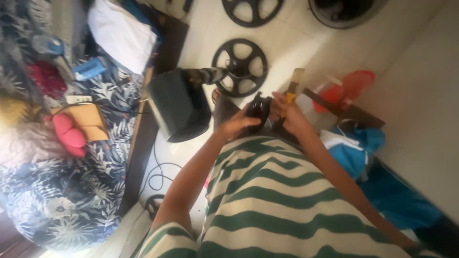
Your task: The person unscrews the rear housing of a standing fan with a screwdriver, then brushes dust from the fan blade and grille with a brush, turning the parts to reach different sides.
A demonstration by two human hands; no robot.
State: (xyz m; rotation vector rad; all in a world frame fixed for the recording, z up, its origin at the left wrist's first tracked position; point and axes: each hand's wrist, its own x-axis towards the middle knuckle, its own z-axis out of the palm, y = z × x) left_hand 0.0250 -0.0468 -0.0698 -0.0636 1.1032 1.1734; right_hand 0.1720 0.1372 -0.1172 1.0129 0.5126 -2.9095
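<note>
A person's left hand [236, 125] and right hand [289, 116] both grip a small black part [258, 109], fingers pinching it, above a tiled floor [296, 43].

Green-striped shirt [282, 200]; black wheel [240, 67]; floral bedspread [71, 200].

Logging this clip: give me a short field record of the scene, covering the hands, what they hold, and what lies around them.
left hand: grips a small black part from the left
right hand: on the same part, also holding a yellow-handled tool
floor: pale tiles, black spoked wheels, a black boxy housing
to the right: red plastic piece, blue cloth
to the left: leaf-print bedding, pink object
clothing: green and cream striped shirt
</note>
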